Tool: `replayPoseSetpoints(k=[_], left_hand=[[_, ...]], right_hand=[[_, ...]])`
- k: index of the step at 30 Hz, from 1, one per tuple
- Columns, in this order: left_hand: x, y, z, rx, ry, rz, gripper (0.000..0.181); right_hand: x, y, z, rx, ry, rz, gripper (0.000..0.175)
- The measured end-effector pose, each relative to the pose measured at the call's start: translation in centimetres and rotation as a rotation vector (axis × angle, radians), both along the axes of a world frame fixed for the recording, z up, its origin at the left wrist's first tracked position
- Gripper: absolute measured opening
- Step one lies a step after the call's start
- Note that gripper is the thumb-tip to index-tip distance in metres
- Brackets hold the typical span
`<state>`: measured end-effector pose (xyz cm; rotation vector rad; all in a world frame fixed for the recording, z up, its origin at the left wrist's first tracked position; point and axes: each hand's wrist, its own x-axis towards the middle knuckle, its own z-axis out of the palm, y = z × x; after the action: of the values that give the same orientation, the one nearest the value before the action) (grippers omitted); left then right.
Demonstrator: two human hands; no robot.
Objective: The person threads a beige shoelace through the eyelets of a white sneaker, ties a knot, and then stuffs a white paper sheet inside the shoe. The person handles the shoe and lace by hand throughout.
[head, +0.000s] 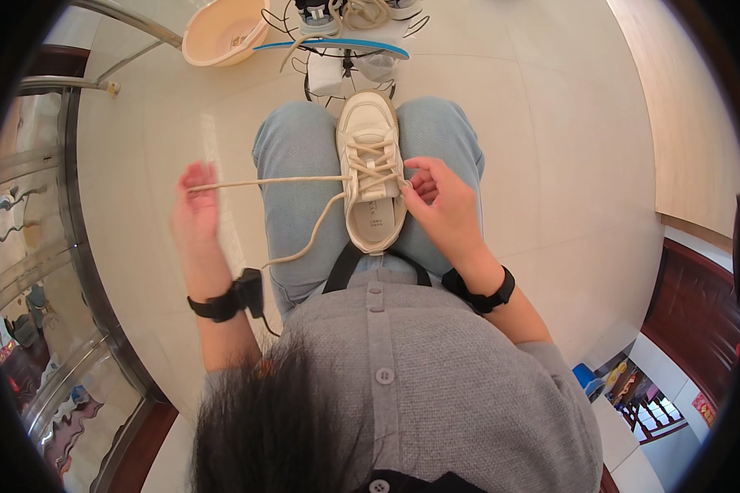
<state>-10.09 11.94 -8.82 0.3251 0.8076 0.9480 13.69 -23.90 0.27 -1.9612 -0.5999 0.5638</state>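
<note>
A cream lace-up sneaker point(368, 129) rests between the knees of my light blue jeans, its toe pointing away from me. Beige shoelace point(271, 181) crosses its tongue. One lace end runs taut from the left eyelets to my left hand point(198, 200), which is slightly blurred and closed on it, well out to the left. A second loose length curves down over the left thigh from the shoe's left side. At the shoe's right edge, by the upper eyelets, my right hand point(435, 188) has thumb and index finger close to a bit of lace; whether they pinch it is not clear.
Beyond my knees stands a black wire rack point(307, 86) with a blue-edged board point(345, 44), more shoes point(317, 18) and laces on top. A pink plastic basin point(222, 37) lies on the tiled floor beside metal tubing point(135, 21). A wooden panel point(684, 111) is at the right.
</note>
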Motion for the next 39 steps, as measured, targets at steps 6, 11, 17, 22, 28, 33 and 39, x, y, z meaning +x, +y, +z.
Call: replayPoseSetpoints(k=[6, 11, 17, 22, 28, 33, 39], left_hand=[[-4.7, 2.2, 2.6, 0.156, 0.018, -0.024, 0.033], [2.9, -6.0, 9.9, 0.688, 0.523, -0.356, 0.028], [11.5, -18.6, 11.6, 1.078, 0.627, -1.240, 0.016], [13.5, -20.9, 9.4, 1.193, 0.726, -1.237, 0.017], [14.0, -21.4, 8.3, 1.390, 0.747, -1.126, 0.014], [14.3, -21.7, 8.1, 1.481, 0.781, -1.081, 0.014], [14.1, -22.6, 7.8, 1.625, 0.825, -0.963, 0.016]], right_hand=[[0.3, -0.1, 0.0, 0.015, 0.109, -0.020, 0.030], [0.9, -0.6, -0.3, 0.046, 0.260, -0.038, 0.027], [2.1, -0.9, -1.5, 0.130, 0.516, 0.008, 0.030], [2.6, -1.4, -2.2, 0.194, 0.621, -0.002, 0.030], [2.7, -1.5, -2.4, 0.216, 0.625, -0.005, 0.029], [2.7, -1.6, -2.5, 0.221, 0.617, -0.021, 0.031], [2.4, -1.7, -2.6, 0.218, 0.588, -0.020, 0.029]])
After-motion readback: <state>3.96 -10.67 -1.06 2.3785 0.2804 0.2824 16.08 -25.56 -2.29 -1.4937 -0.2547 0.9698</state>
